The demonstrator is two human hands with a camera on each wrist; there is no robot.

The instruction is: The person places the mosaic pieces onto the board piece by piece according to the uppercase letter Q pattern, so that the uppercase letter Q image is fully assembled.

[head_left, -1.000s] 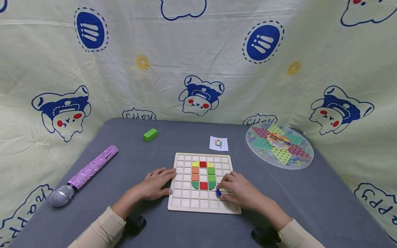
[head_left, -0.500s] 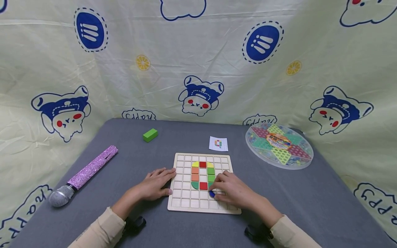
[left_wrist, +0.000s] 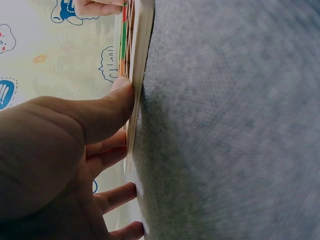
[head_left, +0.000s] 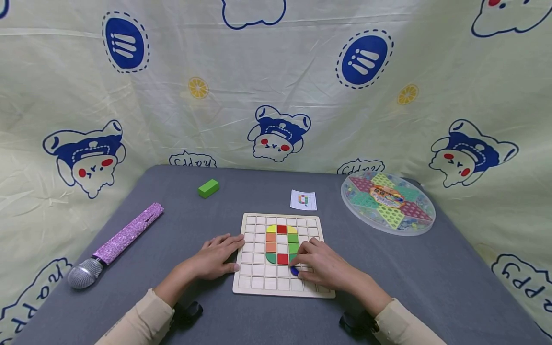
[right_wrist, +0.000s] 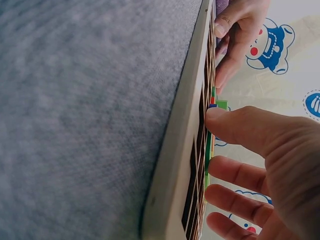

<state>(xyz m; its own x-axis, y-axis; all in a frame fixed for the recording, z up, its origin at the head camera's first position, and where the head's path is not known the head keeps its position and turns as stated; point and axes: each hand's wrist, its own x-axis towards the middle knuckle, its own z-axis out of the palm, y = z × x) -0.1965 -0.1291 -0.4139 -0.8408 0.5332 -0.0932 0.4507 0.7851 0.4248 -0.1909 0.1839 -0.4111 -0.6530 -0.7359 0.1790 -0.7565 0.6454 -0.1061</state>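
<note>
A wooden grid board (head_left: 252, 281) lies on the table, with coloured tiles forming an upright ring in its middle: yellow, red, orange and green. My right hand (head_left: 323, 264) pinches a small blue tile (head_left: 294, 271) with thumb and fingertips, at the cell just below the ring's lower right corner. That hand partly covers the green corner tile (head_left: 292, 257). My left hand (head_left: 219, 256) rests at the board's left edge with fingers spread. In the left wrist view its thumb (left_wrist: 117, 102) touches the board's side.
A small card (head_left: 303, 200) printed with a coloured ring pattern lies behind the board. A green block (head_left: 209, 188) stands back left, a glittery pink microphone (head_left: 129, 232) lies left, and a round Chinese checkers board (head_left: 388, 203) sits back right.
My right hand has moved a little left with the blue tile, to below the ring's green corner tile, and has stayed there for the last half second. The left hand keeps its place.
</note>
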